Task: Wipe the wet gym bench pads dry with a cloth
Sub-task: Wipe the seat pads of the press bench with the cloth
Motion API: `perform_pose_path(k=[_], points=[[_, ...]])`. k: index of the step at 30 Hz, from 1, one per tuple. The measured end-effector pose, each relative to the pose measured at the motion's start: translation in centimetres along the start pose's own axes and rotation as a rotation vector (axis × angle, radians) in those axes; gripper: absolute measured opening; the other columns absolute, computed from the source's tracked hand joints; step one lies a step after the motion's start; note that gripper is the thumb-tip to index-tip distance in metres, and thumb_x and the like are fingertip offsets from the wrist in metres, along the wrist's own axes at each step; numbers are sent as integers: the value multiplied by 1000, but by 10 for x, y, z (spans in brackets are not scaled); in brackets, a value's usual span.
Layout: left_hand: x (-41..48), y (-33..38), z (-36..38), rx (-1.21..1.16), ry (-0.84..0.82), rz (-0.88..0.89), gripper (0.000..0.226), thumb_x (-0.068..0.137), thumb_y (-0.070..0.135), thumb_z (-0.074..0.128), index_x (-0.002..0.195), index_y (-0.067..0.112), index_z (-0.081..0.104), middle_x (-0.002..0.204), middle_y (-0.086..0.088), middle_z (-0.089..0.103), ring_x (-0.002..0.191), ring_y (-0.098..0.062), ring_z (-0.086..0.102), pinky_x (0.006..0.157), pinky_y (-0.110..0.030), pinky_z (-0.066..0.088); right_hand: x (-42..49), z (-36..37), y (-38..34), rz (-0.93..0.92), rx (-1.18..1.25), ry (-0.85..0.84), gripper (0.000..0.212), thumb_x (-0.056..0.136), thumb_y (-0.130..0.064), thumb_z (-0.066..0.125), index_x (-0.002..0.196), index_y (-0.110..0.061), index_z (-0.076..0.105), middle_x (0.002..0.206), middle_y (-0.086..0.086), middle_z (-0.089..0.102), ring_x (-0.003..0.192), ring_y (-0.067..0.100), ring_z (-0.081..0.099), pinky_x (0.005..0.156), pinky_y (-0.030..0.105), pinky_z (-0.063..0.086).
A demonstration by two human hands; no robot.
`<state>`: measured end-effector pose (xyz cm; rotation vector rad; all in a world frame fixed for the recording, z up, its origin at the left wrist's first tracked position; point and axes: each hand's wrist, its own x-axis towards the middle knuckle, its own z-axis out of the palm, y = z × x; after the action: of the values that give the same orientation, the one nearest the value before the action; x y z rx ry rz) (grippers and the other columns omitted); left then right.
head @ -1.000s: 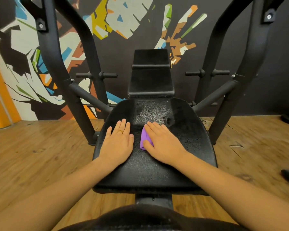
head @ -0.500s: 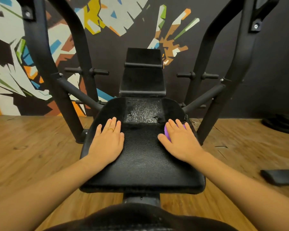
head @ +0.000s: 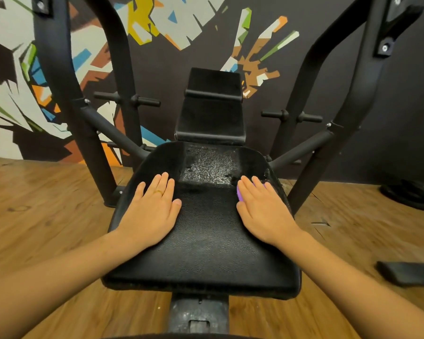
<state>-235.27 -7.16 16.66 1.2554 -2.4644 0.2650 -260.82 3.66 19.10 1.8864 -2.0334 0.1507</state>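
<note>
- My left hand lay flat on the left side of the seat pad, fingers straight and close together, holding nothing. A ring sat on one finger.
- My right hand lay flat on the right side of that pad, fingers straight, pressing the cloth down rather than gripping it.
- The cloth was purple and almost wholly hidden under my right fingers. Only a sliver showed beside the index finger, and a bit more between the fingertips.
- A wet patch glistened at the far middle of the seat pad, between my hands and just beyond the fingertips.
- The back pad stood behind the seat, too dark for me to tell whether it was wet.
- The black frame rose on both sides, standing on a wooden floor before a painted wall.
</note>
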Motion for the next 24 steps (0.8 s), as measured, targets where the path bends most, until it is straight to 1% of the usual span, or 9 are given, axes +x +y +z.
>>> perform_pose_path(k=[3, 5, 7, 10, 13, 15, 19, 22, 24], points=[[-1, 1, 0, 14, 10, -25, 73, 99, 52, 0, 162, 15, 8, 170, -4, 4, 156, -18, 0, 124, -41, 2, 2, -3, 5, -24, 59, -16, 60, 106, -38, 18, 160, -11, 21, 168, 5, 20, 154, 24, 15, 124, 41, 12], [-2, 3, -1, 6, 6, -24, 77, 95, 53, -1, 162, 16, 8, 170, -4, 3, 156, -18, -1, 124, -40, 1, 29, -2, 14, -16, 56, 34, 54, 107, -32, 26, 155, -8, 30, 163, 8, 30, 148, 27, 26, 120, 43, 21], [-3, 2, 0, 3, 13, -19, 78, 95, 53, -2, 162, 14, 10, 170, -5, 5, 156, -18, 1, 124, -41, 2, 62, 0, 22, 12, 23, 94, 43, 105, -29, 30, 138, -8, 45, 145, 8, 45, 130, 28, 41, 105, 44, 32], [-2, 0, 3, 1, 29, -13, 85, 92, 55, -7, 161, 12, 17, 169, -7, 12, 156, -20, 6, 124, -45, 7, 95, 3, 28, 40, 8, 102, 27, 102, -26, 33, 116, -10, 49, 127, 6, 50, 115, 28, 44, 93, 44, 34], [-3, 0, 3, -4, 23, 0, 89, 88, 56, -11, 161, 13, 15, 169, -7, 10, 156, -19, 4, 124, -43, 5, 85, 5, 27, 31, -16, 135, 31, 99, -29, 29, 113, -10, 49, 126, 6, 50, 110, 27, 44, 91, 43, 34], [-5, 0, 1, -11, 20, 10, 90, 87, 56, -13, 161, 13, 14, 169, -6, 9, 156, -19, 3, 124, -43, 4, 57, 7, 20, -8, -23, 149, 43, 95, -34, 21, 117, -11, 49, 127, 5, 50, 112, 26, 44, 90, 40, 33], [-7, 2, -1, 4, 26, 10, 87, 90, 55, -9, 161, 11, 15, 169, -8, 11, 156, -21, 5, 124, -45, 6, 12, 10, 10, -38, 3, 92, 62, 96, -37, 13, 143, -10, 43, 153, 6, 42, 134, 27, 38, 108, 45, 33], [-6, 1, 0, 9, 13, 6, 81, 94, 53, -4, 161, 12, 16, 169, -8, 11, 156, -21, 5, 124, -45, 6, 32, 8, 13, -33, 31, 104, 55, 98, -35, 15, 135, -9, 47, 148, 6, 45, 128, 26, 41, 104, 45, 34], [-4, 1, 2, 12, 18, 5, 79, 95, 52, -3, 161, 12, 14, 169, -7, 10, 156, -20, 4, 125, -45, 6, 67, 10, 20, -4, 24, 135, 36, 101, -29, 26, 120, -10, 50, 133, 6, 50, 119, 28, 44, 95, 45, 35]])
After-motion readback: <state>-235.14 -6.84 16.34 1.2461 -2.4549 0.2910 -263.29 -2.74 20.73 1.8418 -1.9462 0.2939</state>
